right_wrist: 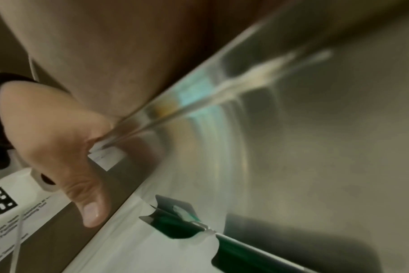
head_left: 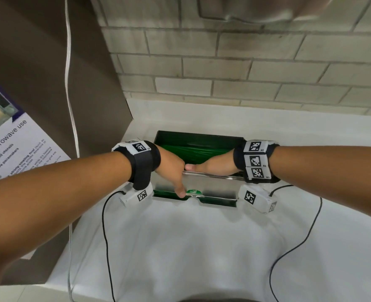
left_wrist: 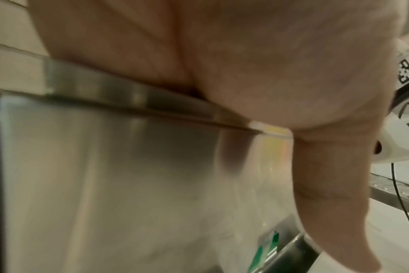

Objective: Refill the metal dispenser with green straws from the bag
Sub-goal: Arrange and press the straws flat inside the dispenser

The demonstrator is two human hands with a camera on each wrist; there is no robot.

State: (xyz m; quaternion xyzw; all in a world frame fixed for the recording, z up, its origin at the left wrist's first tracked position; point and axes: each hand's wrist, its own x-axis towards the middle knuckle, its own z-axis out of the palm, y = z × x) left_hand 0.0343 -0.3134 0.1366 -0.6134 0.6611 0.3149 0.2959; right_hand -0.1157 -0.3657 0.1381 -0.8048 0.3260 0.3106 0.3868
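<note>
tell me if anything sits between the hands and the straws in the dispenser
Nothing visible does. The metal dispenser is open at the top, and both the left hand and the right hand rest on its front top edge, right beside the green straws lying inside. No lid or bag shows over the opening.

Microwave poster (head_left: 17, 138), brick wall (head_left: 245, 62)
</note>
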